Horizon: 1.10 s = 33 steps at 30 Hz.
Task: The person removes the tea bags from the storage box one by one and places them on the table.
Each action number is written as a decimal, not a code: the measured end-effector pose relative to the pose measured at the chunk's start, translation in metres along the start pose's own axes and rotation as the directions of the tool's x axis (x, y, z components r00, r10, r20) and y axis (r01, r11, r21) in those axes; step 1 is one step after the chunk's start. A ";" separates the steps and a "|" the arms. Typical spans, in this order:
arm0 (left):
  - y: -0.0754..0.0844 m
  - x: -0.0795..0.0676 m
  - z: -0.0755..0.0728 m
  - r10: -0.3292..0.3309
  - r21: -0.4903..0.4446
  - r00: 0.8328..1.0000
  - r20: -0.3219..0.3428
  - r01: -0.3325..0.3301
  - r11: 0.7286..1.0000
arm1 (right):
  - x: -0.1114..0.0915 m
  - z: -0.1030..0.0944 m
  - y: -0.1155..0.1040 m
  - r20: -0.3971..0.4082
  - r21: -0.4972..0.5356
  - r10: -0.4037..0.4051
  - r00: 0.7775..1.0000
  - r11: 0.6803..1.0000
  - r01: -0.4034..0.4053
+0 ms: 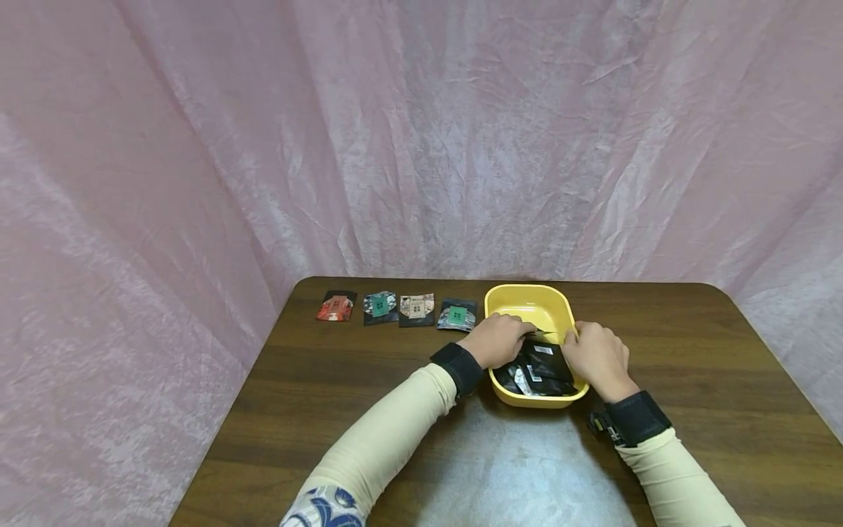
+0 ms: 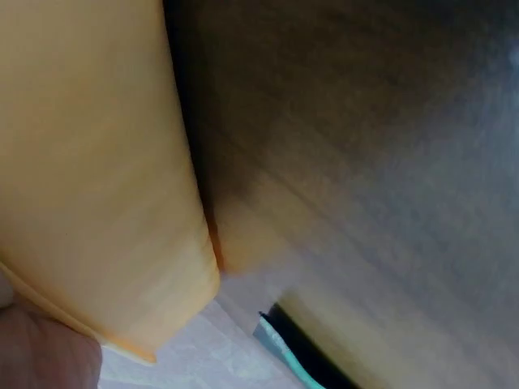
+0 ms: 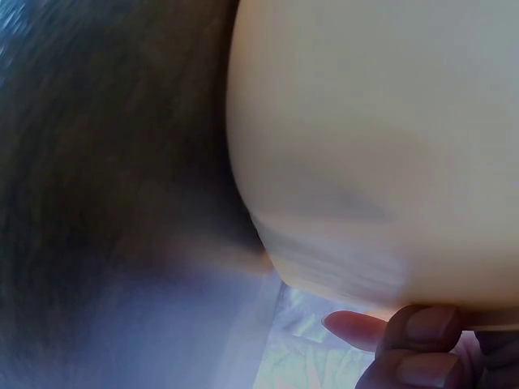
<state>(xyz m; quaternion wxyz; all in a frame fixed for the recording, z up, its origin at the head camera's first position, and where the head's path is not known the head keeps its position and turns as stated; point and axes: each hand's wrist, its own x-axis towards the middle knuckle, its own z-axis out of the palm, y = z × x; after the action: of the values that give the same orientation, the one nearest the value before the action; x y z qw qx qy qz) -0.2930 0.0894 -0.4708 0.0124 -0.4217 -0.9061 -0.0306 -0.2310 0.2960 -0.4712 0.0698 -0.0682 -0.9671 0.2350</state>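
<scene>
A yellow plastic basin (image 1: 527, 401) stands on the table, with several black packets (image 1: 549, 366) heaped in its near half, some showing white labels. My left hand (image 1: 498, 340) reaches over the basin's left rim, fingertips pinching the edge of a dark packet (image 1: 541, 334) inside. On the opposite side my right hand (image 1: 598, 356) grips the right rim. In the right wrist view, curled fingers (image 3: 426, 324) show at the rim, beside the blurred basin wall (image 3: 365, 146). The left wrist view has the basin's outer wall (image 2: 97, 162) and part of the left hand (image 2: 49, 352) at its corner.
Left of the basin, a row of flat packets lies along the table's back: a red one (image 1: 336, 306), a teal one (image 1: 380, 307), a beige one (image 1: 417, 309) and a green-labelled one (image 1: 457, 315). A pink curtain (image 1: 421, 146) hangs behind the wooden table (image 1: 316, 395).
</scene>
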 end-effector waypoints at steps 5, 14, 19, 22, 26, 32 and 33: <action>-0.002 -0.005 0.004 -0.057 -0.083 0.985 -0.162 0.044 0.996 | 0.000 0.000 -0.001 -0.005 -0.005 -0.006 1.000 1.000 0.006; -0.010 -0.026 -0.001 -0.245 -0.273 0.847 -0.472 0.124 0.954 | 0.001 0.001 -0.002 0.001 -0.005 -0.004 1.000 1.000 0.004; -0.028 -0.058 -0.019 -0.309 -0.271 0.752 -0.582 0.179 0.946 | 0.001 0.002 -0.004 0.012 -0.003 -0.004 1.000 1.000 0.004; -0.044 -0.085 -0.026 -0.340 -0.261 0.705 -0.623 0.223 0.939 | 0.001 0.001 -0.004 0.022 -0.003 0.002 1.000 1.000 -0.002; -0.070 -0.129 -0.031 -0.379 -0.224 0.672 -0.637 0.309 0.924 | 0.000 0.001 -0.003 0.023 -0.005 0.015 1.000 1.000 -0.015; -0.105 -0.200 -0.036 -0.460 -0.156 0.651 -0.604 0.469 0.869 | -0.002 0.000 -0.002 0.028 -0.006 0.018 0.999 1.000 -0.018; -0.109 -0.211 -0.035 -0.480 -0.153 0.645 -0.594 0.495 0.855 | -0.002 0.000 -0.002 0.027 -0.007 0.019 0.999 1.000 -0.019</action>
<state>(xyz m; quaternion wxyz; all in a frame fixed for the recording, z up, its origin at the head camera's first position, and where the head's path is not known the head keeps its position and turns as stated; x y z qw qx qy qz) -0.2410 -0.1437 -0.4508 0.3019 -0.1288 -0.9315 -0.1570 -0.2296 0.2941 -0.4702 0.0542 -0.0743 -0.9681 0.2331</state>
